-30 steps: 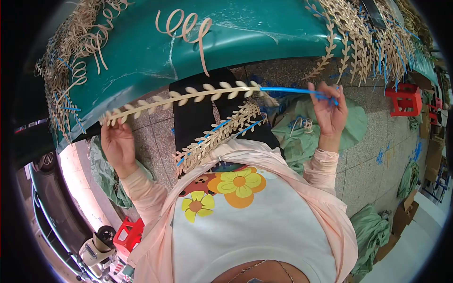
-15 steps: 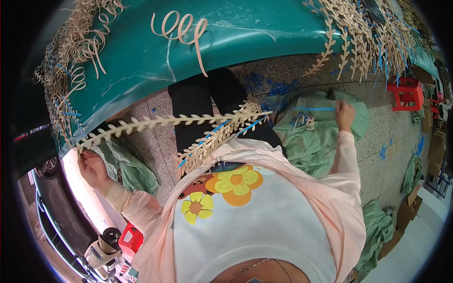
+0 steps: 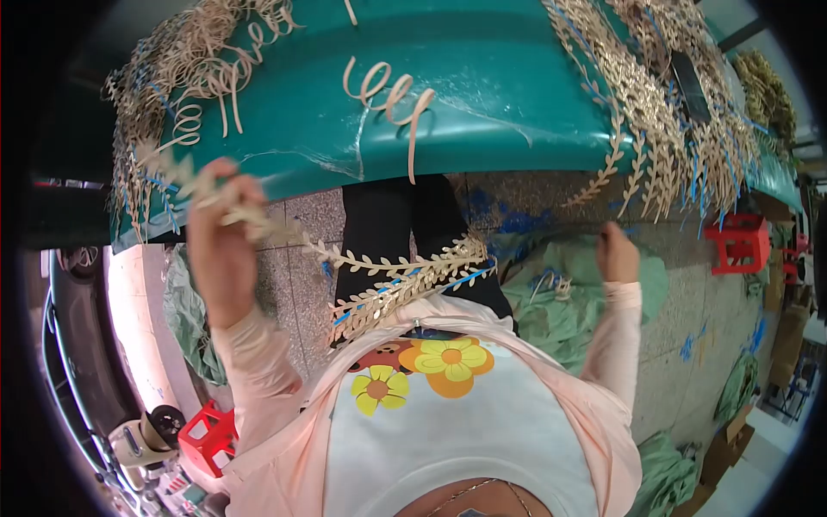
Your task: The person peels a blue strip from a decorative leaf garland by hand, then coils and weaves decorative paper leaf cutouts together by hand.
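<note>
My left hand (image 3: 226,233), blurred, is raised at the table's near edge and grips a pale leaf-shaped strip (image 3: 353,260). The strip trails right, down to my lap, where its far part lies by a bundle of similar leaf strips (image 3: 405,293) with blue pieces among them. My right hand (image 3: 618,256) is closed over the green bags at the right; whatever it holds, if anything, is too small to make out. A loose pale curled strip (image 3: 401,99) lies on the green table (image 3: 482,52) and hangs over its edge.
Curled strips (image 3: 220,77) heap at the table's left, leaf strips (image 3: 646,103) with a dark phone (image 3: 689,86) at its right. Red stools (image 3: 741,245) stand at both sides. Green bags (image 3: 560,319) and blue scraps (image 3: 508,215) lie on the floor.
The blue strip in my right hand has come away from the leaf strip and no longer shows. My left hand has risen with the leaf strip, and the view has tilted upward.
</note>
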Demonstrator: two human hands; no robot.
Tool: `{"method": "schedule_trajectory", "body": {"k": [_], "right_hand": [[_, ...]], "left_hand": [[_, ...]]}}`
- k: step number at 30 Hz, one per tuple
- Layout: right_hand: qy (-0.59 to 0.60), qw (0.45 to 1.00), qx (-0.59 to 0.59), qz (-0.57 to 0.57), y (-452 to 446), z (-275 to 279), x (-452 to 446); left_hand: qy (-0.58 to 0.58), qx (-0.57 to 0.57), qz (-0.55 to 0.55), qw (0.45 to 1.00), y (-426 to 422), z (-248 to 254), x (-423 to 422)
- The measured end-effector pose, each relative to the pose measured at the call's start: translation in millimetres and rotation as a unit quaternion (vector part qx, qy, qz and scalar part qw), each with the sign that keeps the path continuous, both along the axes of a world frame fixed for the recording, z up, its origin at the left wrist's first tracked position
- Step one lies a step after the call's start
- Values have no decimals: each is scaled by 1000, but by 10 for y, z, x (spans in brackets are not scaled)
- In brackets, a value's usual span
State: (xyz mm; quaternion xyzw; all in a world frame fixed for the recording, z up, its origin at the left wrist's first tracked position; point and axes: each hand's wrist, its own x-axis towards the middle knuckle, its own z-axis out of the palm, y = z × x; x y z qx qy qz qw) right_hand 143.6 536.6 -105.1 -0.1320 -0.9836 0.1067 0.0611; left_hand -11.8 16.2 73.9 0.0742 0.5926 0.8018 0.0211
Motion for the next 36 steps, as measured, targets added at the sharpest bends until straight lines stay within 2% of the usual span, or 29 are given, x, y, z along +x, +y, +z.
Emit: {"method": "schedule_trajectory", "body": {"k": [2,4,5,6,7,8,9,11,12,13,15,17,18,19,20,21,22,23,25,27,28,30,32,33,35,36], "right_hand": [[98,964,-219,116,-688,468,-392],[121,937,-300,135,-1138,763,-643],[126,936,-296,143,-1254,885,-737],[157,943,-232,178,-1338,999,-833],[186,945,-165,210,-1423,1087,-911],[103,888,-432,117,-1525,1139,-925],[104,890,-427,124,-1645,1221,-969],[225,802,-529,161,-1918,1417,-1038],[232,784,-557,147,-2051,1494,-1079],[239,764,-584,131,-2156,1541,-1134],[267,760,-576,138,-2224,1515,-1222],[215,712,-659,113,-2253,1633,-1272],[202,723,-653,94,-2250,1733,-1298],[248,734,-625,91,-2157,1829,-1346],[294,743,-595,89,-1970,1922,-1423],[378,754,-527,102,-1680,2001,-1506],[405,718,-565,-25,-1492,2299,-1487],[444,721,-532,10,-1120,2433,-1400],[553,625,-548,54,-739,2812,-1266],[501,653,-545,159,-641,2971,-988],[447,685,-529,225,-710,2967,-916],[378,770,-482,177,-943,2723,-877],[288,855,-358,241,-1284,2420,-966],[225,845,-423,239,-1366,2178,-1006],[86,859,-441,247,-1801,2089,-1078],[69,828,-495,255,-1962,1921,-1099]], "left_hand": [[-33,-20,-67,997,514,69,38],[-51,-81,-128,987,952,95,104],[-48,-97,-165,980,1091,75,140],[-42,-114,-202,972,1204,20,154],[33,-174,-175,968,1308,-133,151],[106,-232,-146,956,1400,-247,153],[126,-298,-118,939,1453,-166,200],[151,-321,-104,929,1498,-257,247],[172,-348,-98,916,1512,-322,254],[180,-352,-107,912,1521,-369,249],[193,-354,-107,909,1500,-409,239],[209,-354,-106,905,1459,-365,181],[136,-276,-160,938,1400,-283,148],[60,-192,-213,956,1322,-199,110],[65,-199,-206,956,1196,-114,13],[102,-211,-132,963,1102,-110,-126],[139,-219,-59,964,1011,-109,-239],[160,-185,-23,969,889,14,-266],[220,-119,31,968,644,370,-234],[292,-86,63,951,487,594,-99],[330,-80,80,937,450,647,-71],[301,-170,142,928,471,611,-173],[307,-292,189,886,543,392,-563],[259,-293,164,906,563,144,-783],[192,-277,115,935,652,-386,-1167],[169,-263,93,945,661,-563,-1277]]}}
